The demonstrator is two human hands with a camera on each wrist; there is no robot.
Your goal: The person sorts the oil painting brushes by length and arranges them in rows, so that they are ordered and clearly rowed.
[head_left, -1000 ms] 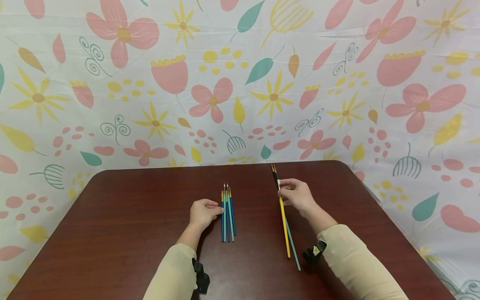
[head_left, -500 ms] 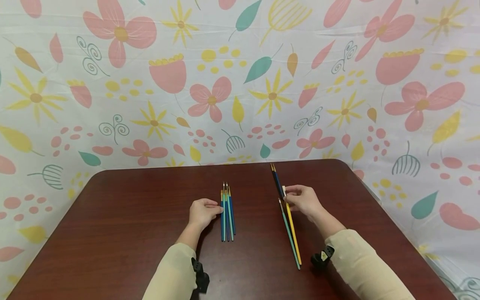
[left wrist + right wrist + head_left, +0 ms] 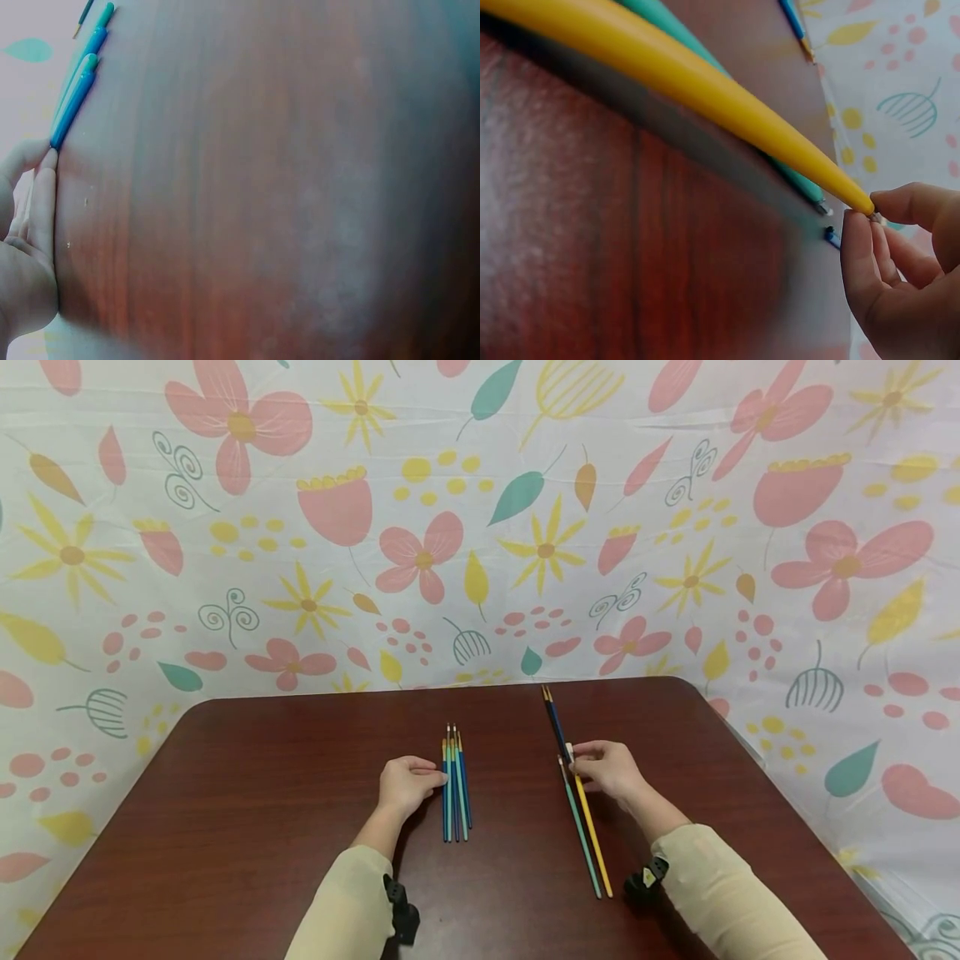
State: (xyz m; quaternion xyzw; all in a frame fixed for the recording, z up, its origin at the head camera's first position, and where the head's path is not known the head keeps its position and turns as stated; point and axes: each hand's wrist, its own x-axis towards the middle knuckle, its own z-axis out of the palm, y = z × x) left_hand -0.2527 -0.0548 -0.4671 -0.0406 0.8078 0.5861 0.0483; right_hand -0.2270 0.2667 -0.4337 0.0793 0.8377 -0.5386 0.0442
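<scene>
Several blue and green brushes (image 3: 457,793) lie side by side, bristles away from me, at the middle of the table. My left hand (image 3: 406,789) touches the left edge of that group with its fingertips; whether it pinches a brush cannot be told. On the right, my right hand (image 3: 611,772) pinches a yellow brush (image 3: 592,836) near its bristle end, thumb and finger closed on the metal part in the right wrist view. Just left of it a green brush (image 3: 580,827) lies nearly parallel. Beyond these, dark blue brushes (image 3: 555,718) lie toward the back edge.
The brown table (image 3: 255,810) has rounded back corners. Behind it hangs a white cloth (image 3: 457,435) printed with flowers and leaves. A black wrist device (image 3: 402,912) is on the left sleeve, and another (image 3: 646,878) on the right.
My right hand has moved right and toward me with the yellow brush, which crossed the green one before and now lies to its right. My left hand has stayed in place.
</scene>
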